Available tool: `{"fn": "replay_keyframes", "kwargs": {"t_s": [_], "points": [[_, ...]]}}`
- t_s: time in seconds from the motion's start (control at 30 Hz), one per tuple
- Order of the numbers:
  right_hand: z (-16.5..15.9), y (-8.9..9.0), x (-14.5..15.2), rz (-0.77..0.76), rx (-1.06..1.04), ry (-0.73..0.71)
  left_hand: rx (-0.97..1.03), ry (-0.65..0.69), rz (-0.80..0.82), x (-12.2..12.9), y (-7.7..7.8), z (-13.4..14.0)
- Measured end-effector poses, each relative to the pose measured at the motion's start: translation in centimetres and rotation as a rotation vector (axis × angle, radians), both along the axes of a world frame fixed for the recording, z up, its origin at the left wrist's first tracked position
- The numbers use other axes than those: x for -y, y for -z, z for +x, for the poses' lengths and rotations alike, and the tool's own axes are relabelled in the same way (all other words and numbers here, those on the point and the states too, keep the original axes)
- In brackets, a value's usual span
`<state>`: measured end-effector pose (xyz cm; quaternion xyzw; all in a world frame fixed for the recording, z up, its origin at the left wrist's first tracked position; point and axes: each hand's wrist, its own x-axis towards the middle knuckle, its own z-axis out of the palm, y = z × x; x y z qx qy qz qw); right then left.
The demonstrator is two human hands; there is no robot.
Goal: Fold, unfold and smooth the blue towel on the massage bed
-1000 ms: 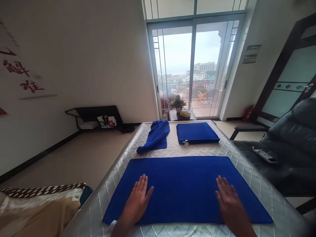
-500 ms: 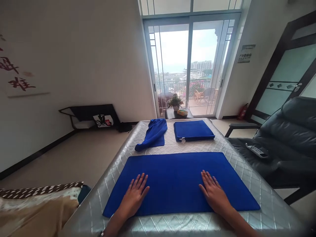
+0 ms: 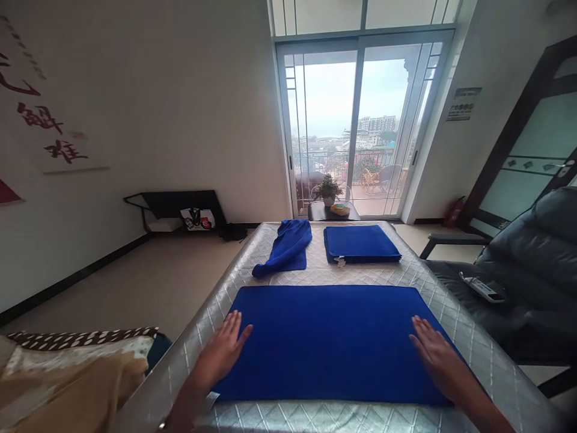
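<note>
A blue cloth (image 3: 324, 343) lies spread out flat and smooth on the silver quilted table cover (image 3: 270, 416). My left hand (image 3: 224, 346) is over the cloth's left edge, its fingers stretched out and the thumb apart. Toward the cloth's right edge is my right hand (image 3: 433, 349), also with straight fingers and nothing held. Whether either palm presses on the cloth cannot be told. Farther back sits a folded stack of blue cloths (image 3: 362, 243) with a small white tag at its front. Left of that stack lies a crumpled blue cloth (image 3: 288, 246).
A dark leather armchair (image 3: 532, 264) with a white remote-like device (image 3: 481, 287) stands at the right. Bedding (image 3: 81, 379) is at the lower left. Beyond the far edge, a small table holds a potted plant (image 3: 329, 191). A bag (image 3: 198, 219) rests against a black frame by the wall.
My hands have moved apart, the left toward the cloth's left edge and the right toward its right edge. The camera view has shifted slightly left.
</note>
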<state>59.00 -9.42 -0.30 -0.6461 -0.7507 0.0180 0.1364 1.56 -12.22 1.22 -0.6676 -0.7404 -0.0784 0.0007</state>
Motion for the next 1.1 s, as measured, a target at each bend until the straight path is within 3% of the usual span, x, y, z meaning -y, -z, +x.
{"fn": "replay_keyframes", "kwargs": {"t_s": [0.1, 0.17, 0.27, 0.37, 0.47, 0.6, 0.73, 0.83, 0.9, 1.0, 1.1], "points": [[-9.8, -3.7, -3.0, -0.061, -0.038, -0.167, 0.066, 0.311, 0.006, -4.8, -2.7, 9.2], [-15.7, -5.2, -5.3, -0.109, -0.05, -0.242, 0.095, 0.453, 0.029, -7.8, -3.5, 15.3], [-21.4, -5.2, -8.2, -0.147, -0.021, -0.25, 0.113, 0.496, 0.094, -11.0, -2.6, 21.2], [-23.0, -3.4, -9.9, -0.147, 0.006, -0.221, 0.12, 0.423, 0.11, -12.8, -0.3, 22.7], [-22.3, -1.7, -10.7, -0.139, 0.005, -0.217, 0.125, 0.402, 0.084, -13.4, 1.5, 21.7], [-18.8, -1.5, -11.0, -0.15, 0.039, -0.169, 0.099, 0.36, 0.046, -13.0, 1.6, 17.9], [-10.5, -1.5, -11.7, -0.164, 0.16, -0.011, 0.041, 0.182, 0.003, -12.2, 1.2, 9.3], [-2.8, -0.5, -12.5, -0.163, 0.228, 0.133, 0.008, 0.009, 0.002, -11.5, 1.8, 2.0], [1.1, 0.5, -12.9, -0.151, 0.222, 0.204, 0.008, -0.067, 0.016, -11.2, 2.5, -1.5], [3.9, 2.0, -13.3, -0.116, 0.19, 0.231, 0.012, -0.111, 0.051, -11.0, 3.4, -3.6], [4.2, 2.9, -13.6, -0.089, 0.16, 0.234, 0.016, -0.121, 0.062, -11.0, 3.8, -3.4]]}}
